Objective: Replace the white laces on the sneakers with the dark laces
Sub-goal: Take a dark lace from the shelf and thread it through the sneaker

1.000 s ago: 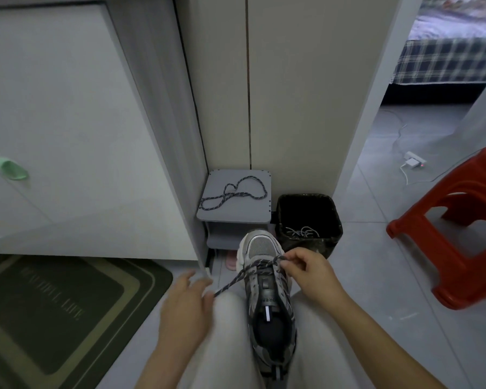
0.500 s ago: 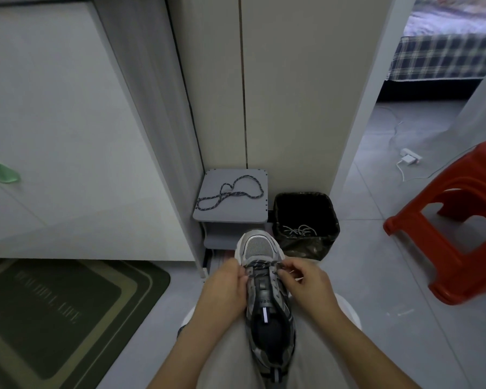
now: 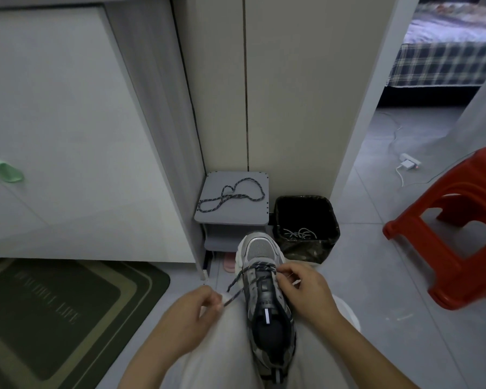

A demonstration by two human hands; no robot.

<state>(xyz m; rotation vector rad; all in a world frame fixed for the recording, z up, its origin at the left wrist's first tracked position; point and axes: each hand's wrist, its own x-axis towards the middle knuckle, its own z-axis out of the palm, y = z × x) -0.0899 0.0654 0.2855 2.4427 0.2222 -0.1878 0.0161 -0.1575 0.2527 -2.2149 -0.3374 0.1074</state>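
1. Sneaker (image 3: 267, 293) rests on your lap, lower centre of the frame.
2. Your left hand (image 3: 185, 318) pinches the end of the dark lace (image 3: 237, 282).
3. Your right hand (image 3: 303, 290) pinches the dark lace beside the eyelets.

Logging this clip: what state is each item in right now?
sneaker: on lap, laced only near toe
threaded dark lace: pulled out leftward
left hand: pinches its end
right hand: pinches lace beside sneaker
spare dark lace: loose on grey shelf
white laces: in bin

Grey sneaker (image 3: 267, 301) on lap (image 3: 222, 349), dark lace (image 3: 237, 280) partly threaded
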